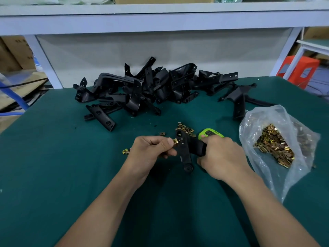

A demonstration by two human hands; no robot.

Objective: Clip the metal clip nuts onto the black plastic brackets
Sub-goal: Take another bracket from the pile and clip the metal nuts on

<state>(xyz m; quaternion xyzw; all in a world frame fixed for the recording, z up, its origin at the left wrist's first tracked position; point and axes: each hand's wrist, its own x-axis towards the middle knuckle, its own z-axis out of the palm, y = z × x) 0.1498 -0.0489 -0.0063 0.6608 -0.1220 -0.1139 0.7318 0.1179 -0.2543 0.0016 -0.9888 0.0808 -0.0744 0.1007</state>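
My left hand (151,150) pinched a small brass-coloured metal clip nut (175,142) against the edge of the black plastic bracket (184,152) gripped in my curled right hand (222,155) just above the green desk (71,157); risk judged: a skewed entry could spring the nut from my pinch.

A table (53,157) covered in dark green mat fills the lower view. Near its middle lies a small lime-green device (211,133) with a grey screen, just left of a crumpled clear bag (300,139). Behind the table stands a pale panel (160,50) under a white shelf (160,16), which bears a brown box (163,0). Cardboard boxes (16,54) and a blue tube (16,97) sit off to the left. An orange stool (300,68) stands at the right beside a white frame (309,47).
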